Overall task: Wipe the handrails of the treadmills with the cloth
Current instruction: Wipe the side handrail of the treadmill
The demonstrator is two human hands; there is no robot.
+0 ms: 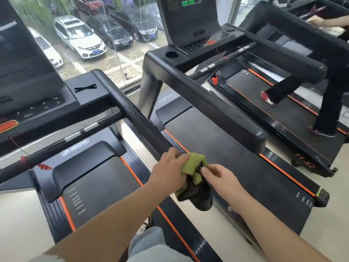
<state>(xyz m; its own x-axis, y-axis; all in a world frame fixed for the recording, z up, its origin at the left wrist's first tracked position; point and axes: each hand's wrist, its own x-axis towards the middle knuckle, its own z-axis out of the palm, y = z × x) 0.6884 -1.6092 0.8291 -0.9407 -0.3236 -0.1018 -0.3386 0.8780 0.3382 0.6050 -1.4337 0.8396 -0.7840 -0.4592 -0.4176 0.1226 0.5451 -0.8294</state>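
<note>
From my remote seat I see both hands meeting at the centre of the frame. The left hand [168, 167] has its fingers curled over the green cloth [194, 164], pressing it onto the near end of the black handrail [132, 112], which runs diagonally up towards the upper left. The right hand [221, 178] pinches the cloth's right edge between thumb and fingers, just beside the left. The cloth drapes round the rail, and the rail's rounded tip shows below it.

A silver badge [75, 148] at lower left reads "BRTW", though the blur makes this hard to read. The same badge [165, 98] sits on the middle treadmill, whose own handrail [207, 103] lies to the right. Orange "TT-X2" lettering [305, 163] marks the right treadmill's side, where another person's legs [330, 103] stand. Green digits on the console [190, 2] at the top are unreadable.
</note>
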